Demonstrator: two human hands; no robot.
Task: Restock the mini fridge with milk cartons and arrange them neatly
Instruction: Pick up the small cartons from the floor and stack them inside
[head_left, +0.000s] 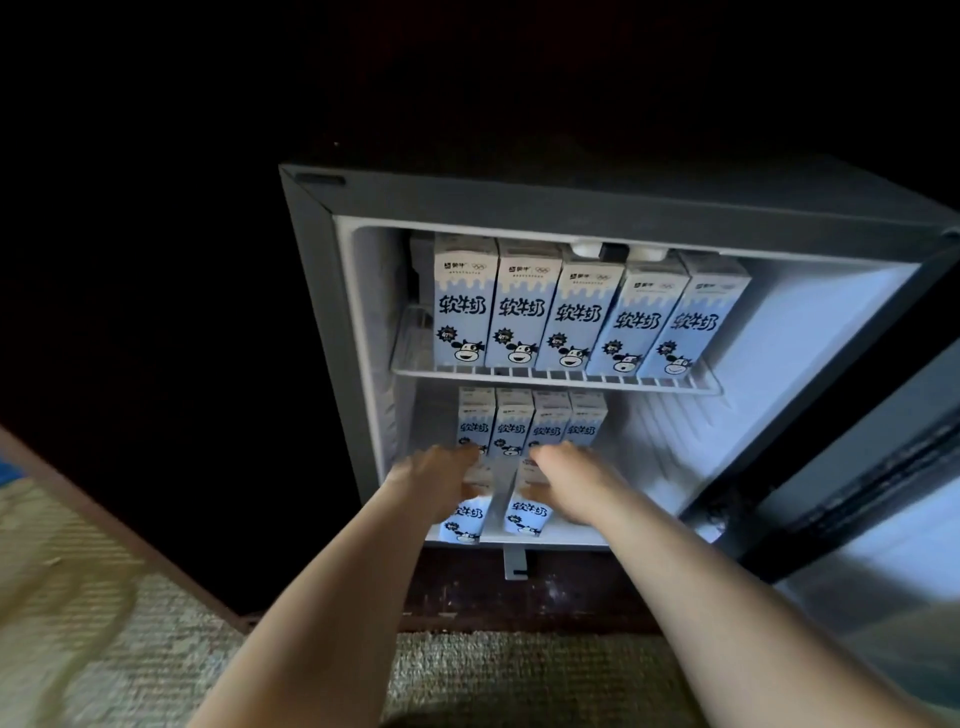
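An open mini fridge (311, 260) holds five milk cartons (579, 312) upright on its wire shelf (556, 375), with four more cartons (511, 421) far back below. At the near edge the left hand (434, 480) curls its fingers round one carton (464, 519); the right hand (576, 483) grips another carton (527, 514) just beside it

The left hand (435, 480) and right hand (574, 486) hide the tops of the front cartons (527, 517).

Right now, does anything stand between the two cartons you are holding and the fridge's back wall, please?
Yes: a row of four cartons stands at the back of the lower compartment, directly behind the left-hand carton and the right-hand carton.
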